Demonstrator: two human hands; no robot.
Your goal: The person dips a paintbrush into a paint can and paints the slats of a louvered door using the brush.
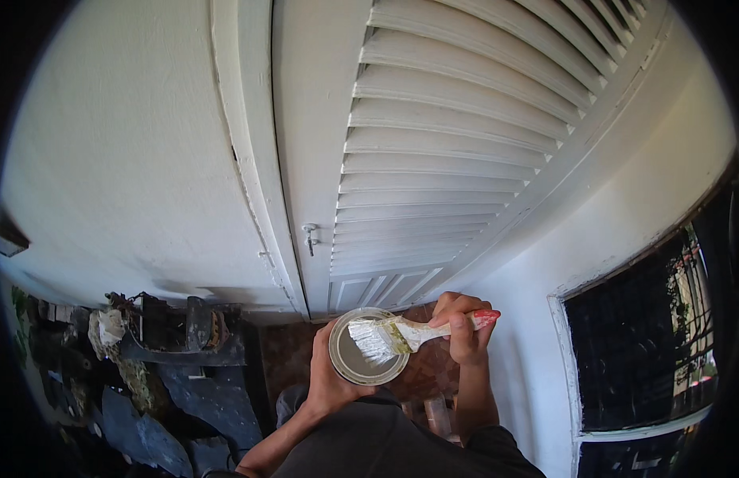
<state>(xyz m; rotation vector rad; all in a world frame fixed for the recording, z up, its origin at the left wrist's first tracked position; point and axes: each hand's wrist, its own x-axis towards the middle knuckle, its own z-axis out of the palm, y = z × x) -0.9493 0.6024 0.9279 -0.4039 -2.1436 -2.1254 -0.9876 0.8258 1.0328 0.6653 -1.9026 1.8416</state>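
Observation:
My left hand (329,376) grips a round paint can (369,377) by its side, in front of my body. In my right hand (463,325) is a flat paintbrush (426,336), held by its handle with the red tip pointing right. White paint coats the bristles, which lie over the can's open mouth. Whether they touch the rim I cannot tell. Beyond the can stands a white louvred door (310,149) with a small metal latch (310,239) on its left stile.
A white wall (124,149) rises at left, above a dark cluttered bench (184,352). To the right, a window (635,334) with dark panes is set in a white wall (525,322). Reddish-brown floor tiles (286,352) show below. Several clear containers (436,416) stand near my right forearm.

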